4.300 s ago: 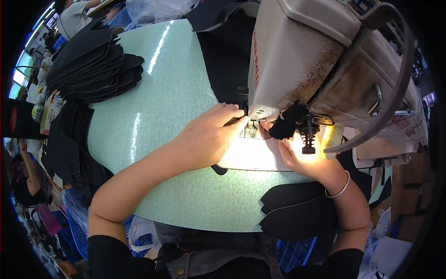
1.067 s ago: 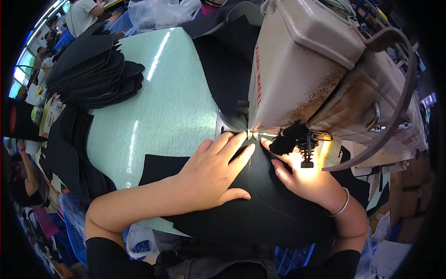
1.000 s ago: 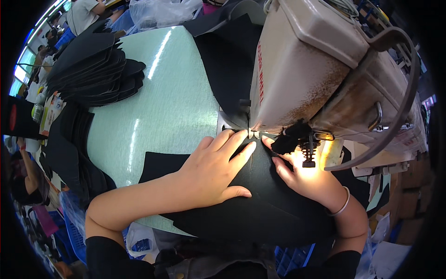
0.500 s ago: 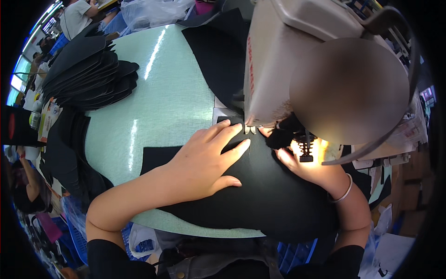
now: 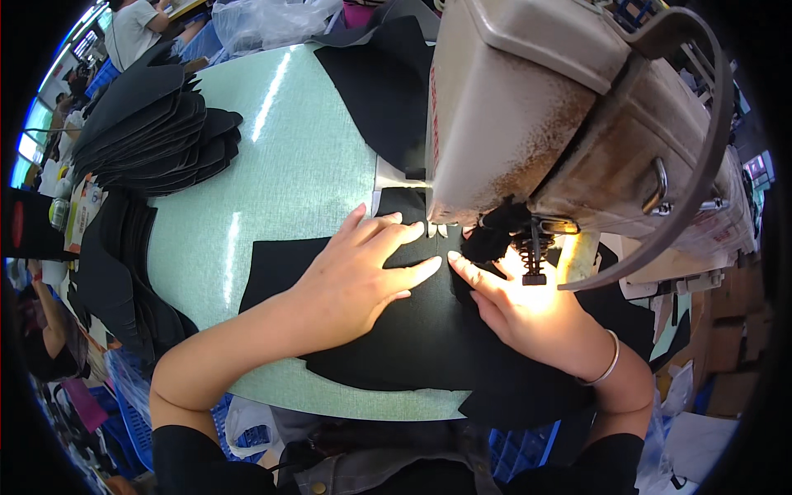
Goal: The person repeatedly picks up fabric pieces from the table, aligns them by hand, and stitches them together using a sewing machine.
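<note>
A dark cut piece of fabric or leather-like sheet [image 5: 412, 346] lies under the needle area of a beige sewing machine [image 5: 503, 107], its far end past the presser foot [image 5: 438, 231]. My left hand [image 5: 346, 272] rests on the sheet just left of the foot, fingers spread and holding nothing. On the right, my right hand [image 5: 536, 318] lies on the same sheet with its thumb stretched toward the foot. Some of its fingers are hidden behind the machine's black fuzzy part [image 5: 491, 239] and spring [image 5: 536, 256]. A bright lamp glow falls on this hand.
Stacked dark cut pieces [image 5: 157, 136] stand at the table's far left, with more pieces [image 5: 124, 264] nearer. Another dark sheet [image 5: 379, 91] lies behind the needle. The pale green tabletop [image 5: 272, 181] curves toward me. A curved grey bar [image 5: 693, 198] arches at the right.
The sheet has shifted away from me under the foot. My right hand has come left, its thumb now nearer the foot. My left hand stays beside the foot, its fingers slightly rearranged.
</note>
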The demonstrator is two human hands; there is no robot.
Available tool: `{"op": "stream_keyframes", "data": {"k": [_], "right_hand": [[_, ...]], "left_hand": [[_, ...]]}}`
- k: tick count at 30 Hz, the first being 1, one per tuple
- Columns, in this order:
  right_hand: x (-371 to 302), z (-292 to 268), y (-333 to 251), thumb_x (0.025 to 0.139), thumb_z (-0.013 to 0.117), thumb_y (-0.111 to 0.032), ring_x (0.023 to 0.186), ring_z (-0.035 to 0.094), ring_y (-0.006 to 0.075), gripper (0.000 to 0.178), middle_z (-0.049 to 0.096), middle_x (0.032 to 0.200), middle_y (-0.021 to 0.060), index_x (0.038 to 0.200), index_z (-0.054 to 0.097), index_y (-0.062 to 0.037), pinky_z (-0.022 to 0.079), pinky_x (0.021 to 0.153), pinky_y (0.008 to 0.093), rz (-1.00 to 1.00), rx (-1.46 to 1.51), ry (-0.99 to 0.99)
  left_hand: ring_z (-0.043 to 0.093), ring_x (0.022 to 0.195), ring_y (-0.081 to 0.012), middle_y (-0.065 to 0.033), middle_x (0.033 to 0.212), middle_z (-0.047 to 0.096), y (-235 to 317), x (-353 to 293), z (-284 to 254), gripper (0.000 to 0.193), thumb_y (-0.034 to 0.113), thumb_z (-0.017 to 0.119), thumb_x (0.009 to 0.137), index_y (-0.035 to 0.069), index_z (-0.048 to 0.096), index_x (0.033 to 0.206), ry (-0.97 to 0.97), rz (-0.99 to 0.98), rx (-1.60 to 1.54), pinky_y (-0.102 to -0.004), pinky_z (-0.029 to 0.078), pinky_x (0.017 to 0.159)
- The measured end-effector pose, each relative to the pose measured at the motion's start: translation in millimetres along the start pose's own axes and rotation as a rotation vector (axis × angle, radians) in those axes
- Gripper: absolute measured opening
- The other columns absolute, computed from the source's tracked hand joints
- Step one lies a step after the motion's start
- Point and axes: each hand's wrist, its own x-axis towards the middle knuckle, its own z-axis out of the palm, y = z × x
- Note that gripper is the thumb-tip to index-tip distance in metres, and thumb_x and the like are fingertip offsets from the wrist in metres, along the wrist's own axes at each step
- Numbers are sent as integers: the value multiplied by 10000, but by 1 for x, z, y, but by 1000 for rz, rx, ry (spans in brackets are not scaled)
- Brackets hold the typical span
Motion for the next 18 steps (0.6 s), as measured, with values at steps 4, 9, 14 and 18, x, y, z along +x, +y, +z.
{"op": "stream_keyframes", "data": {"k": [4, 9, 14, 18], "right_hand": [[-3, 13, 12, 763, 656, -119, 781, 568, 210, 566, 569, 811, 32, 1313, 530, -162, 419, 723, 364, -10, 12, 52], [4, 9, 30, 790, 635, -143, 575, 544, 176, 125, 511, 629, 16, 910, 663, -122, 435, 545, 333, -94, 9, 133], [1, 26, 26, 676, 668, -73, 737, 566, 290, 139, 584, 782, 80, 784, 583, -55, 458, 665, 391, -73, -27, 251], [8, 14, 7, 643, 680, -90, 715, 558, 301, 166, 561, 749, 104, 771, 591, -34, 444, 668, 413, -1, 119, 242]], "left_hand": [[411, 1242, -338, -169, 1313, 449, -12, 2, -2, 394, 78, 621, 794, 177, 629, 1176, -27, -6, -60, -556, 252, 1082], [427, 1222, -345, -157, 1304, 459, -23, 5, 0, 485, -55, 572, 718, 196, 667, 1123, 12, 24, -68, -525, 279, 1079], [469, 1136, -321, -140, 1226, 509, -10, 2, 1, 440, -53, 584, 708, 191, 704, 1054, 77, -50, -40, -427, 383, 1000], [477, 1120, -310, -132, 1189, 533, -9, 2, -3, 436, -40, 607, 685, 195, 717, 1035, 96, -24, -89, -395, 420, 961]]}}
